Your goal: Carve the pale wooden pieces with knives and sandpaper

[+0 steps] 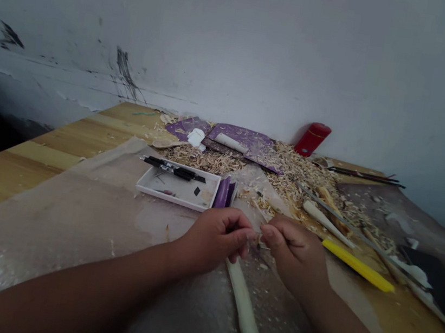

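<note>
Two black pens (pixel 173 169) in white tray (pixel 173 199)

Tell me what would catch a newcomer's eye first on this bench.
The left hand and right hand meet at the centre, fingertips together above a long pale rod. Beyond them, a heap of wood shavings spreads toward the wall, where a red cylinder stands. A yellow stick lies to the right of the hands.

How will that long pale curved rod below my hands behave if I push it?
The pale curved rod looks stiff, since it holds its bend without sagging. Its rounded shaft could roll a little on the plastic sheet, though the curve may check that. Its weight I can't tell.
</note>
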Demonstrator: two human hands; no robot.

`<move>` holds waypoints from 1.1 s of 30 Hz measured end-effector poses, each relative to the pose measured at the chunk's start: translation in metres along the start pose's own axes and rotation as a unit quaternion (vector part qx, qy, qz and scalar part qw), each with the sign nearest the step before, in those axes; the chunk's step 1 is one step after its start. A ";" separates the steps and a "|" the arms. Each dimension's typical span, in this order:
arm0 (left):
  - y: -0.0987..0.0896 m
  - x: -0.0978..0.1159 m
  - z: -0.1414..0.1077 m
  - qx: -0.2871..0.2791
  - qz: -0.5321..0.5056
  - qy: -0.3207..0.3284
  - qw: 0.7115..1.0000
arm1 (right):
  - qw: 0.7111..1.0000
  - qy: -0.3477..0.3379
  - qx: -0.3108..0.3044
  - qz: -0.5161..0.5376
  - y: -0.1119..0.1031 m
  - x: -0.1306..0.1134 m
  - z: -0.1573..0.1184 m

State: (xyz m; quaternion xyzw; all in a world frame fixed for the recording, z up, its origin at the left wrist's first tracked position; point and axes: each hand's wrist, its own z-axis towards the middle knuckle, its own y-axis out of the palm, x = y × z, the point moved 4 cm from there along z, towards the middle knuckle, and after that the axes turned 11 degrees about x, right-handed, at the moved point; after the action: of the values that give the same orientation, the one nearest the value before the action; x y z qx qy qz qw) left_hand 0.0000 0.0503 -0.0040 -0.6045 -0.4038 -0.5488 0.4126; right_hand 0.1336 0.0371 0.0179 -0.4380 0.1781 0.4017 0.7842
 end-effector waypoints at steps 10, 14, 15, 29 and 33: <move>-0.030 0.011 0.015 0.043 0.395 0.081 0.914 | 0.991 0.132 0.023 0.011 0.002 0.017 0.003; -0.025 0.000 0.013 -0.042 0.533 0.117 0.837 | 0.986 0.164 0.000 0.027 0.007 0.024 0.002; -0.025 -0.003 0.013 -0.038 0.540 0.114 0.833 | 0.986 0.164 0.000 0.021 0.006 0.025 0.002; -0.021 -0.008 0.008 -0.030 0.482 0.143 0.864 | 0.986 0.100 -0.092 -0.096 0.001 0.032 0.010; -0.019 -0.008 0.009 -0.031 0.463 0.136 0.875 | 0.986 0.104 -0.086 -0.098 -0.001 0.027 0.011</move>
State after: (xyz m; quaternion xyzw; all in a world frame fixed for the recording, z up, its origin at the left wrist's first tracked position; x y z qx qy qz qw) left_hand -0.0151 0.0646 -0.0117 -0.6543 -0.0002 -0.3844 0.6512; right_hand 0.1503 0.0591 0.0071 -0.5582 0.1798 0.2894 0.7565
